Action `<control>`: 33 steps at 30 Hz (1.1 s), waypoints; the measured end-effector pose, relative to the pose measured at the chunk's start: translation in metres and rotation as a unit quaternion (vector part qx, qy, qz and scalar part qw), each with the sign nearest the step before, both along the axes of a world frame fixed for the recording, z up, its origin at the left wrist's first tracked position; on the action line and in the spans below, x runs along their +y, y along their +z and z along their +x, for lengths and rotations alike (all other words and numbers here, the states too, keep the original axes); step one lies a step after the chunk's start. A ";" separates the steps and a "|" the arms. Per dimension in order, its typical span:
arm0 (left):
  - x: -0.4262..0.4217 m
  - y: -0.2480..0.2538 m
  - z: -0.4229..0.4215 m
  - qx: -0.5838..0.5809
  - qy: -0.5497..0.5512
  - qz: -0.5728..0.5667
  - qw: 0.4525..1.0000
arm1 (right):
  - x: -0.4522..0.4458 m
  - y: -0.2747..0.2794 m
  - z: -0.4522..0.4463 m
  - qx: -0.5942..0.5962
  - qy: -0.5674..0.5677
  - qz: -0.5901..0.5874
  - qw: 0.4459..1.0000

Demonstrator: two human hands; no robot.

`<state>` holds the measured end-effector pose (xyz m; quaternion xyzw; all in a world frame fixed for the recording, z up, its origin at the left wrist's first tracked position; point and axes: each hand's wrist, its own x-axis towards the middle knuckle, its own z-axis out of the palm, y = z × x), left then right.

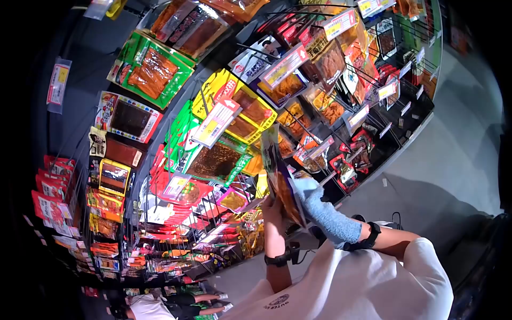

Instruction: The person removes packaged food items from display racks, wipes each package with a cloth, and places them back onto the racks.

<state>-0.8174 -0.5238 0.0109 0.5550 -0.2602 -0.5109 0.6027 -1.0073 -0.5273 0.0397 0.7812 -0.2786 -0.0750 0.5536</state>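
My left hand (273,212) is closed on the lower end of a plastic food packet (283,184), which I see almost edge-on. The packet is clear and dark with orange-brown contents, and it stands out in front of the hanging rows. A fluffy light blue cloth or glove (328,214) covers my right hand (309,191), which lies against the packet's right side. The fingers under the blue covering are hidden. Just left of the packet hang a green-edged packet (216,161) and a yellow packet (255,114).
Wire hooks with snack packets and price tags (216,122) fill the shelf wall. A large green packet (152,72) hangs at upper left. Grey floor (426,160) lies to the right. Another person (154,306) is at the lower left.
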 end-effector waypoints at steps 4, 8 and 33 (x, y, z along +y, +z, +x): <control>-0.002 -0.012 0.011 -0.096 -0.009 -0.015 0.995 | 0.001 -0.048 0.028 -0.235 -0.014 0.115 0.965; 0.005 -0.042 0.011 -0.230 -0.036 0.037 0.972 | -0.014 -0.066 0.010 -0.277 -0.028 -0.011 0.960; 0.046 0.023 -0.016 -0.118 -0.043 -0.036 0.991 | -0.017 -0.058 0.015 0.797 -0.198 -0.564 0.091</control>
